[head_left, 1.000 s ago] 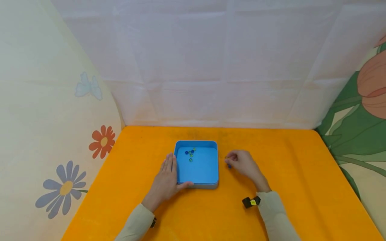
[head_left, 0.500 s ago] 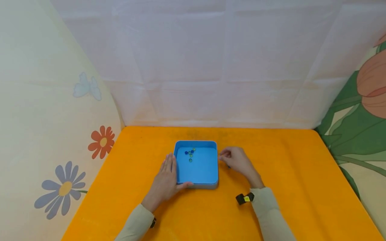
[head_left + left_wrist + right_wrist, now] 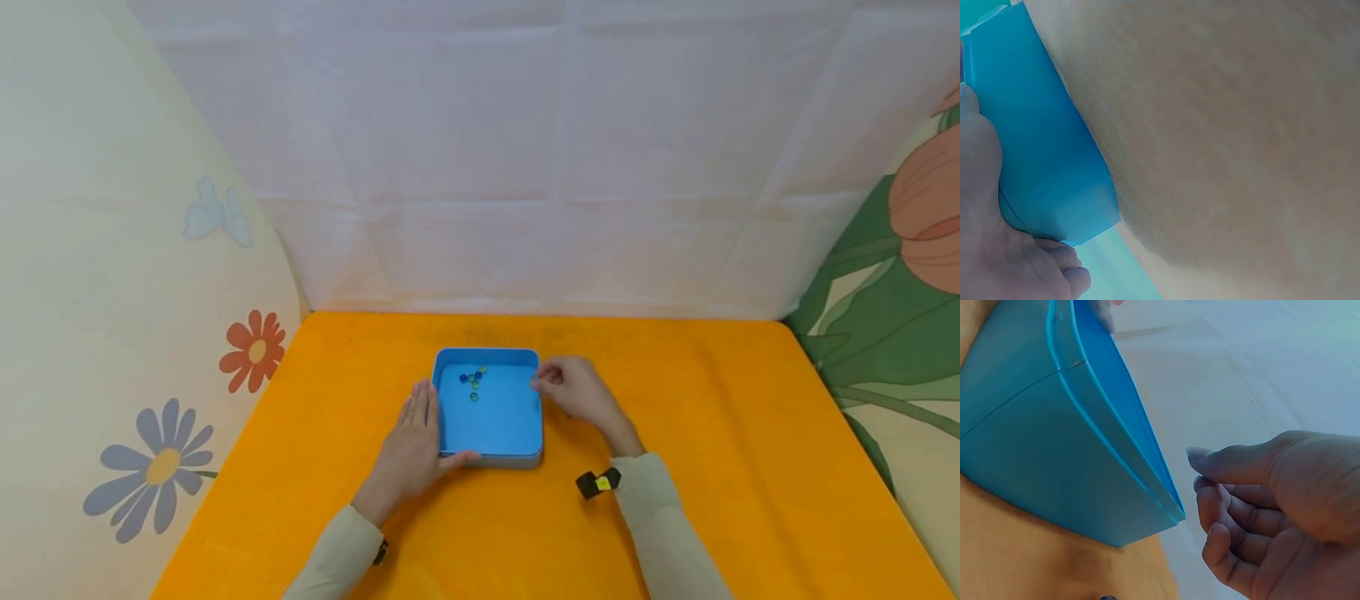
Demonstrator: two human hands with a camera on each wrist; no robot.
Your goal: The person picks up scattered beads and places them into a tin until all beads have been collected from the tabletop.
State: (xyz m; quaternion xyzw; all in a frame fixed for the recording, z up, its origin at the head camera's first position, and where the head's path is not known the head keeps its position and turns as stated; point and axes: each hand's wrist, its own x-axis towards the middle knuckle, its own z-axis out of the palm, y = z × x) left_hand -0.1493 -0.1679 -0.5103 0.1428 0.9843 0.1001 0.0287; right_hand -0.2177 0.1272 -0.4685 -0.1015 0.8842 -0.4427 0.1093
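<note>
A square blue tin box [image 3: 491, 429] stands in the middle of the table with several small blue and green-yellow glass marbles [image 3: 474, 397] on its floor. My left hand [image 3: 408, 454] lies along the box's left wall, fingers straight, thumb across the front rim; in the left wrist view, the blue wall [image 3: 1041, 137] shows beside the hand. My right hand [image 3: 577, 387] is at the box's right rim, thumb and index fingertips pinched together. What they pinch looks like a small marble, almost wholly hidden by the fingertips. In the right wrist view, this hand [image 3: 1266, 506] is just beyond the box's corner.
A dark blue marble [image 3: 1108, 598] lies on the orange table [image 3: 735, 450], at the bottom edge of the right wrist view. A white sheet [image 3: 480, 167] hangs behind the table, with flower-printed cloth [image 3: 67, 292] at the sides.
My right hand has moved left and away from me, from the table beside the box to its right rim, fingertips still pinched. The left hand and the box have stayed in place.
</note>
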